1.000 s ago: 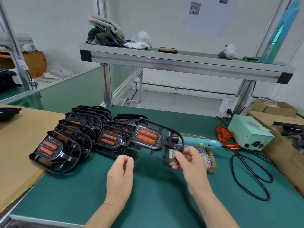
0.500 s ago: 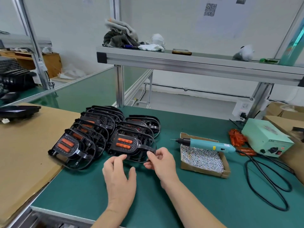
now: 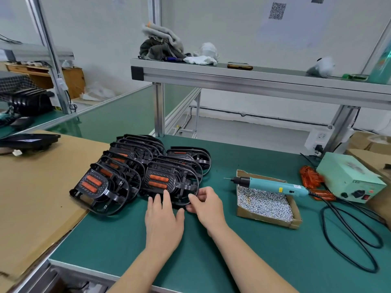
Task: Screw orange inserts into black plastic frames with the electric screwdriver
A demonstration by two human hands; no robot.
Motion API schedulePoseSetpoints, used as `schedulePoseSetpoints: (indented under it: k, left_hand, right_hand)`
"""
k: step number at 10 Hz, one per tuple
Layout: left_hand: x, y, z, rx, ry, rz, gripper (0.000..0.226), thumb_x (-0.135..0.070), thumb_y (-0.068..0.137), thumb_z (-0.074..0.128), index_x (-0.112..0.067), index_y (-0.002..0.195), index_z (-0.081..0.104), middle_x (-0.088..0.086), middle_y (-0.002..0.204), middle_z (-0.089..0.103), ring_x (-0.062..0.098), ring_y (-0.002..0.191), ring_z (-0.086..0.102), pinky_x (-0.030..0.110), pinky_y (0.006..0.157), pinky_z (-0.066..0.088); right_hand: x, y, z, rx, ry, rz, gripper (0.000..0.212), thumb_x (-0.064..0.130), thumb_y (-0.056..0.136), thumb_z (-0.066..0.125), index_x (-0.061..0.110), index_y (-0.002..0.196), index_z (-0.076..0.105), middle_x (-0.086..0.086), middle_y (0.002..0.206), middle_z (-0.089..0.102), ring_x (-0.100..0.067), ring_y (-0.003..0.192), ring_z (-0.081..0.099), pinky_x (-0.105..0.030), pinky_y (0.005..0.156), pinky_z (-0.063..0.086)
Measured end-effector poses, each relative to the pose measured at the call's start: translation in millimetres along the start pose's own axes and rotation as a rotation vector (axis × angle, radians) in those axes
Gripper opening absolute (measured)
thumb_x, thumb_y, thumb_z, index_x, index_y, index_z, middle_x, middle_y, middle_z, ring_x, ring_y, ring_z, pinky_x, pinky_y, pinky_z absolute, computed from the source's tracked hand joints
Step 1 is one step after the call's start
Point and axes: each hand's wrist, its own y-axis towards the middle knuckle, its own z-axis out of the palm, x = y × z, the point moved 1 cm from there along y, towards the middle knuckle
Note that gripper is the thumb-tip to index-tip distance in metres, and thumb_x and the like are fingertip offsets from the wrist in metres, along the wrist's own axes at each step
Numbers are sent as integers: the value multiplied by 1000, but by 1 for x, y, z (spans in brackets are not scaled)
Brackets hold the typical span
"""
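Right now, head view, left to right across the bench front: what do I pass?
Cardboard sheet → left row of black frames → left hand → right hand, pinching the front frame → screw box → orange inserts → power supply.

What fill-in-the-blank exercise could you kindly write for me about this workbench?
1. The electric screwdriver lies across a cardboard box of ____.
2. The right hand pinches a black frame holding ____ orange inserts.
3. The left hand touches that frame above the ____ mat.
Missing: screws; two; green.
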Motion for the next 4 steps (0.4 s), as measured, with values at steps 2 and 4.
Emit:
schedulePoseSetpoints:
  k: [2, 4]
  left_hand:
    - [4, -3, 1, -43, -97, -4, 63, -24, 94, 63, -1, 148, 39, 22, 149, 38, 36, 139, 30, 43, 115, 26]
    - [1, -7, -3, -160, -97, 56, 58, -18, 88, 71, -8, 141, 48, 16, 126, 49, 36, 115, 43, 47, 97, 37]
  right_hand:
    - [-5, -7, -15, 19, -16, 9, 25, 19, 88, 75, 16, 103, 56, -4, 93, 68, -15, 66, 75, -24, 67, 59]
    - [-11, -34, -44, 55, -205, -61, 20, 24, 92, 72, 18, 102, 56, -2, 88, 66, -16, 67, 71, -25, 64, 57]
